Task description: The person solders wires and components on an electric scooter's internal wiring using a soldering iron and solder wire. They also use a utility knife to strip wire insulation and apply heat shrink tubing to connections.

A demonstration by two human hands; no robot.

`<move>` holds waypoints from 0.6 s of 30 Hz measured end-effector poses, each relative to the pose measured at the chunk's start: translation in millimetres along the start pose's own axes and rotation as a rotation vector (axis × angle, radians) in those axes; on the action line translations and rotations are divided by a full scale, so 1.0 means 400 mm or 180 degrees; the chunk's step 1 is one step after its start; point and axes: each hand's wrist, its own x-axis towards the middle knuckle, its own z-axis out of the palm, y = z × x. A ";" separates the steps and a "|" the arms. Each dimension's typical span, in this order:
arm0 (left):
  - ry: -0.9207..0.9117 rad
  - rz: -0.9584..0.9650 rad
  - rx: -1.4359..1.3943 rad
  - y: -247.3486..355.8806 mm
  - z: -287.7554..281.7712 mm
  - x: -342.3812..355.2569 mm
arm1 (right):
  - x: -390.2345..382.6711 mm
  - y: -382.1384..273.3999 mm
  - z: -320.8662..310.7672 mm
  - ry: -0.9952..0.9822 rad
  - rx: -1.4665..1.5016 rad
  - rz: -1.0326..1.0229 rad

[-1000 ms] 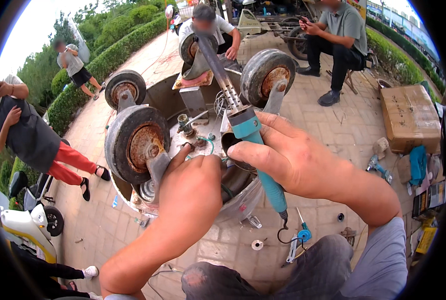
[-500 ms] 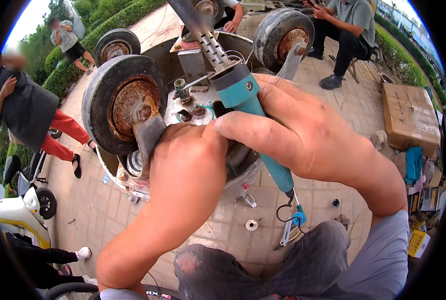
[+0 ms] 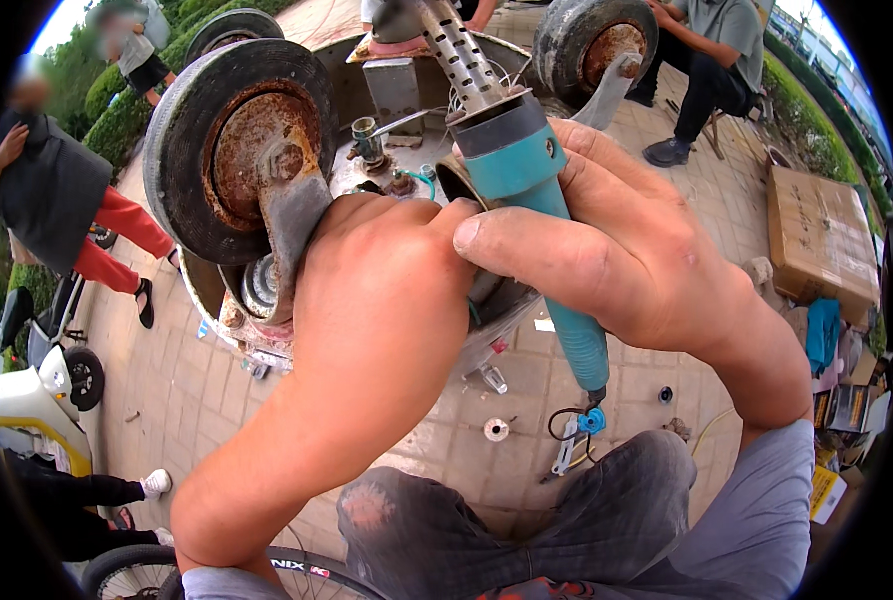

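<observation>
My right hand (image 3: 626,240) is wrapped round the teal body of a hot-air gun (image 3: 511,165). Its perforated metal nozzle points away from me, and its cord end hangs toward my knees. The right thumb lies across the body, its tip against my left hand (image 3: 381,255). That hand is closed, knuckles bent, close beside the metal fork of a rusty caster wheel (image 3: 266,160); its fingertips and whatever they hold are hidden. Both hands are over a round, upturned machine base (image 3: 201,295) with metal fittings (image 3: 369,140) inside.
Another caster wheel (image 3: 596,60) stands at the far right of the base. Small parts, including a pale washer (image 3: 496,429), lie on the paving. A cardboard box (image 3: 823,240) is at the right, a scooter (image 3: 36,390) at the left. Several people stand or sit around.
The hot-air gun and my right hand have shifted slightly right in the picture. The near wheel looks larger and the view has moved a little; both hands keep their grip.
</observation>
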 end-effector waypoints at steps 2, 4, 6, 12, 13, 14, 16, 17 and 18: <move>-0.0024 -0.0011 -0.0039 -0.004 -0.001 -0.002 | 0.003 0.001 0.009 -0.0008 0.0043 -0.0018; -0.0007 0.0016 -0.0019 0.000 -0.002 0.002 | 0.005 -0.002 0.002 -0.0050 0.0007 -0.0010; 0.0022 0.0021 0.0136 0.003 -0.001 0.003 | 0.004 -0.001 -0.001 -0.0042 -0.0017 -0.0004; 0.0019 0.0001 0.0183 0.001 -0.005 -0.003 | 0.000 0.000 0.000 0.0009 0.0100 -0.0017; 0.0020 0.0009 0.0198 0.000 -0.003 -0.002 | -0.002 0.002 -0.001 0.0000 0.0112 -0.0014; 0.0022 0.0018 0.0213 -0.002 0.000 -0.001 | -0.003 0.005 0.000 -0.0004 0.0107 -0.0010; 0.0044 0.0022 0.0223 -0.003 0.001 -0.002 | -0.001 0.005 -0.003 -0.0052 0.0102 -0.0010; 0.0061 0.0021 0.0213 -0.002 0.001 -0.002 | 0.001 0.005 -0.006 -0.0100 0.0101 -0.0008; 0.0077 0.0021 0.0202 -0.002 0.001 -0.003 | 0.001 0.005 -0.008 -0.0117 0.0108 0.0016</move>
